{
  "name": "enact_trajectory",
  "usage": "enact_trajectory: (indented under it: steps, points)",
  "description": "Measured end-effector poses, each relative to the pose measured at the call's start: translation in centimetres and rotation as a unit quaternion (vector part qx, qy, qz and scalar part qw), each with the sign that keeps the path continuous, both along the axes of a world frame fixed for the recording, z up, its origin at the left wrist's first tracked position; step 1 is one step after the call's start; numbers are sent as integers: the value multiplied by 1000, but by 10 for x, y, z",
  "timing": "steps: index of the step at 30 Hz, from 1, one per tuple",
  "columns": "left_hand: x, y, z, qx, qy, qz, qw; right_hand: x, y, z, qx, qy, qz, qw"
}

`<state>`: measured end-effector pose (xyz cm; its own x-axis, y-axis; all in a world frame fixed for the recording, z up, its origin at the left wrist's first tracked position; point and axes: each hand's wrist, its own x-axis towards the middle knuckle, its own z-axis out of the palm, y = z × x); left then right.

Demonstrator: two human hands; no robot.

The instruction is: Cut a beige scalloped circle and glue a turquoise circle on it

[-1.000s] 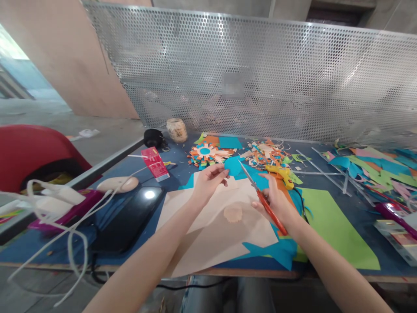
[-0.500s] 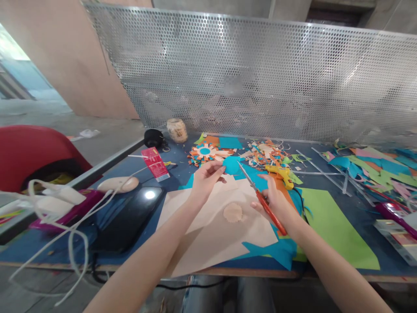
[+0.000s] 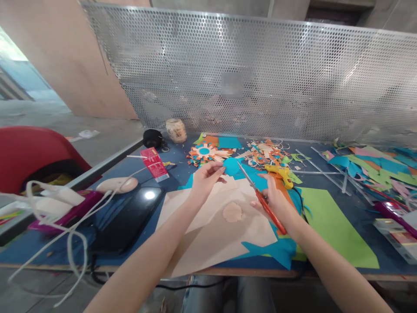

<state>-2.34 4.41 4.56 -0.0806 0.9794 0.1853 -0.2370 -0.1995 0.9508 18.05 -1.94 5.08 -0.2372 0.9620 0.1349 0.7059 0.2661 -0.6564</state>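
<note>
Between the thumb and fingers of my left hand [image 3: 208,177] is a blue paper circle [image 3: 231,166], held by its left edge. My right hand [image 3: 273,196] grips red-handled scissors [image 3: 269,211], whose blades point up and left with the tips at the circle's right edge. Below both hands lie cream paper sheets [image 3: 208,241], and on them a small cream paper disc [image 3: 232,212] with a jagged rim. A blue paper scrap [image 3: 272,251] lies at the sheets' lower right. Beyond my left hand sits a paper flower [image 3: 204,151] with a blue centre.
Paper scraps [image 3: 267,152] are heaped at the back. A yellow glue gun [image 3: 280,174] lies right of the scissors, near green paper [image 3: 332,228]. On the left are a black tablet-like slab [image 3: 127,226], a pink packet [image 3: 154,164] and white cables [image 3: 70,237]. A perforated metal screen [image 3: 260,65] stands behind.
Both hands keep nearly the same pose, with the blue circle and the scissors still held. The view has shifted very slightly.
</note>
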Motion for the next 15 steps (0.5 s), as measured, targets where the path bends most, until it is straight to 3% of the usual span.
enact_trajectory:
  steps: [15]
  points:
    - [0, -1, -3, 23, 14, 7, 1000, -2, -3, 5, -4, -13, 5, 1000]
